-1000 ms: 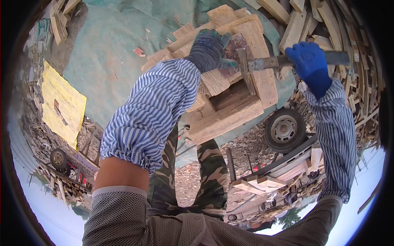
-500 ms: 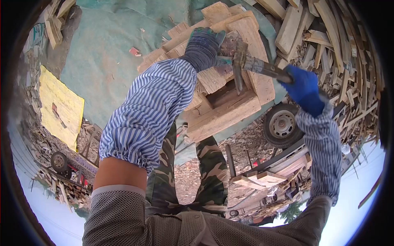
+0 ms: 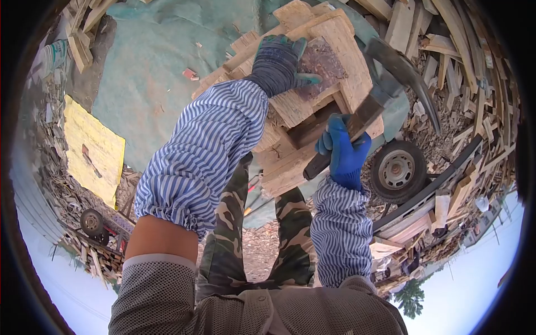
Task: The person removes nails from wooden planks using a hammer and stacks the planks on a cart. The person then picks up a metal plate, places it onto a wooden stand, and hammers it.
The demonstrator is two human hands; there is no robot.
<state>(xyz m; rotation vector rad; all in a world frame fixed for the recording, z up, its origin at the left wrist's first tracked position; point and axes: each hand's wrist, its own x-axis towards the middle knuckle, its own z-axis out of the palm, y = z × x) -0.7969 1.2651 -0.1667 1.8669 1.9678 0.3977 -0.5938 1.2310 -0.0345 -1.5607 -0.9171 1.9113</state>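
Note:
My left hand [image 3: 278, 66], in a dark glove with green fingertips, grips a short wooden board [image 3: 293, 109] on a rough wooden frame. Its fingers curl at the board's far side, and its thumb stretches across a dark reddish-brown patch [image 3: 325, 66]. In a blue glove, my right hand [image 3: 345, 149] is closed round the handle of a claw hammer [image 3: 365, 118]. The hammer's head is up to the right, apart from the wood. Below the board, a gap shows in the wooden frame [image 3: 298, 167].
Green sheeting [image 3: 167, 72] lies beneath the frame. Piled timber [image 3: 399, 28] stands at the right. A wheel [image 3: 398, 171] is near my right arm. At the left lies a yellow sheet [image 3: 95, 151]. Wood scraps cover the ground.
My right hand has drawn back toward my body with the hammer, lifting its head away from the stained patch. My left hand has stayed on the board.

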